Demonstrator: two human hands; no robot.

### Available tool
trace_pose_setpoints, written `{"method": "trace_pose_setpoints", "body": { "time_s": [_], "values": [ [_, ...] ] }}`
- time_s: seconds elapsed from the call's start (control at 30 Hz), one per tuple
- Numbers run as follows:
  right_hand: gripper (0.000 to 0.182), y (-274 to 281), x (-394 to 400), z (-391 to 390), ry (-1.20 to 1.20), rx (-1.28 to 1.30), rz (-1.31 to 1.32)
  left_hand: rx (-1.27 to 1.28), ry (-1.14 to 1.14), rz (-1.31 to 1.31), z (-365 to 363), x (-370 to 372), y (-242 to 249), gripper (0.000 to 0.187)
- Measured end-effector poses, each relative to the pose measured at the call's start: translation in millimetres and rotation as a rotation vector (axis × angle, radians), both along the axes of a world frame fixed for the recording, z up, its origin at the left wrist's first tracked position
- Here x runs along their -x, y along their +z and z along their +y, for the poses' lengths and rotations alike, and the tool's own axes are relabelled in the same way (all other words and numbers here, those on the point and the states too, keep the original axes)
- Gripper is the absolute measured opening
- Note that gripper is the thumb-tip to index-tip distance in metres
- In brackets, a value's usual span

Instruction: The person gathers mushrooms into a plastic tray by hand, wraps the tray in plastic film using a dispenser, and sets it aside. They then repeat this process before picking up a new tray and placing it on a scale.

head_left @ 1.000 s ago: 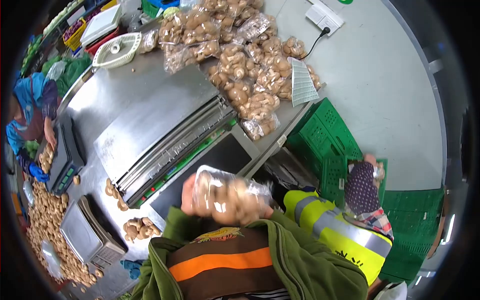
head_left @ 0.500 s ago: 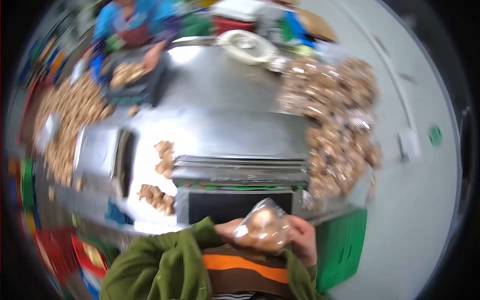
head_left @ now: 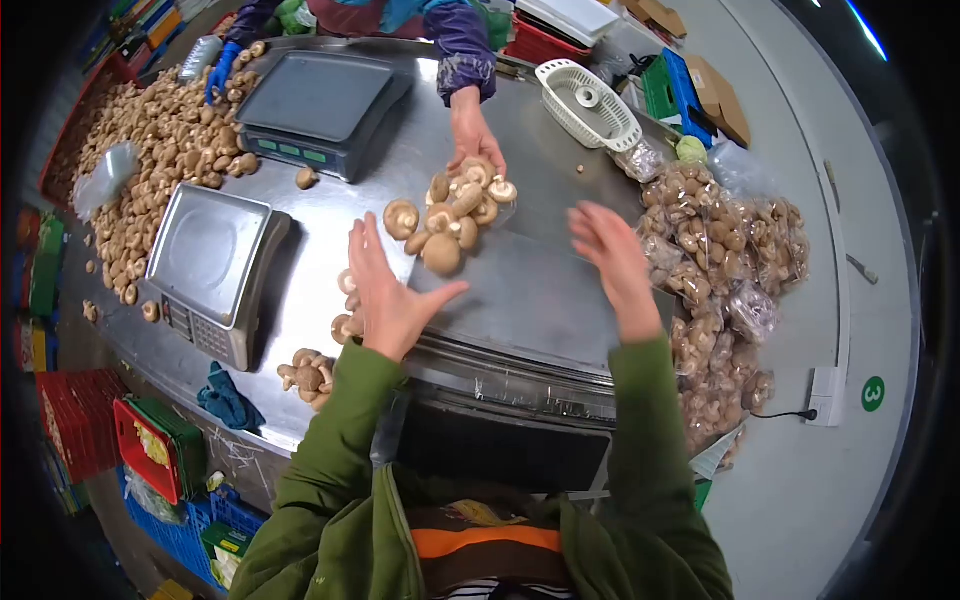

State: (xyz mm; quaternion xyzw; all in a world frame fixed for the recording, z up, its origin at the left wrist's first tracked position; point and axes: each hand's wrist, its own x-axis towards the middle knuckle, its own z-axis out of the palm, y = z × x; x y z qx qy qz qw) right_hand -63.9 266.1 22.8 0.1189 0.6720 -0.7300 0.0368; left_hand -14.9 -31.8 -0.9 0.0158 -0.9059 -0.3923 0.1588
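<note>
A loose group of mushrooms [head_left: 455, 215] lies on the metal table [head_left: 510, 280], under the bare hand [head_left: 475, 138] of a person across from me. My left hand [head_left: 388, 290] is held just left of and below these mushrooms, fingers spread, thumb pointing right, holding nothing. To their right, my right hand [head_left: 615, 255] reaches over the table, also empty, with its fingers apart. Smaller mushroom clusters [head_left: 308, 374] sit beside and below my left forearm, partly hidden by it. Packed bags of mushrooms [head_left: 710, 225] are piled to the right of my right hand.
Two scales, one with a dark top [head_left: 315, 95] and one silver [head_left: 210, 255], stand left. Behind them is a large mushroom heap [head_left: 170, 140]. A white basket [head_left: 590, 105] is at the back. The sealing machine [head_left: 510, 385] lies before me; a teal cloth [head_left: 228, 398] is front left.
The bag of mushrooms has left my hands, and both hands have moved forward over the table. The person opposite has reached to the middle, where loose mushrooms now lie. The dark scale's top is bare.
</note>
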Motion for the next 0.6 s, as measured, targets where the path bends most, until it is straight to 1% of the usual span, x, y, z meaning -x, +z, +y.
{"method": "trace_pose_setpoints", "body": {
  "time_s": [0.03,0.07,0.13,0.17,0.23,0.27,0.33,0.4,0.43,0.47,0.53,0.6],
  "values": [
    [0.035,-11.7,41.1,-12.4,0.095,-0.087,-0.042,-0.032,-0.058,-0.028,5.6,9.1,-3.3,0.126],
    [0.038,-34.3,78.3,-16.8,0.174,-0.083,-0.165,-0.040,-0.063,-0.032,11.8,14.3,-6.5,0.126],
    [0.040,-48.0,115.5,-39.4,0.394,-0.156,-0.269,-0.032,-0.102,-0.040,20.9,21.8,-12.6,0.125],
    [0.040,-52.5,122.9,-46.8,0.388,-0.155,-0.280,-0.033,-0.099,-0.001,22.1,23.2,-15.1,0.122],
    [0.035,-56.9,118.7,-51.3,0.551,-0.209,-0.178,-0.017,-0.142,-0.003,24.7,21.6,-17.3,0.120],
    [0.035,-52.4,108.3,-45.4,0.533,-0.203,-0.203,-0.001,-0.185,0.011,27.9,20.5,-16.8,0.118],
    [0.036,-39.9,71.2,-26.0,0.398,-0.249,-0.100,-0.038,-0.293,0.025,38.6,16.9,-16.5,0.117],
    [0.037,-38.2,33.6,8.7,0.320,-0.263,-0.148,-0.016,-0.445,0.037,53.2,11.5,-16.4,0.116],
    [0.036,-40.1,10.3,28.3,0.275,-0.327,-0.128,-0.024,-0.473,0.030,63.7,8.1,-15.8,0.116],
    [0.036,-39.7,-12.6,46.3,0.234,-0.390,-0.104,-0.019,-0.581,0.028,75.8,4.6,-14.8,0.115],
    [0.035,-34.6,-57.9,75.1,0.168,-0.355,-0.135,-0.005,-0.757,0.039,98.8,-2.8,-14.8,0.114],
    [0.034,-43.1,-94.9,100.5,-0.048,-0.216,-0.277,-0.023,-0.881,0.008,120.7,-8.8,-11.6,0.113]
  ]
}}
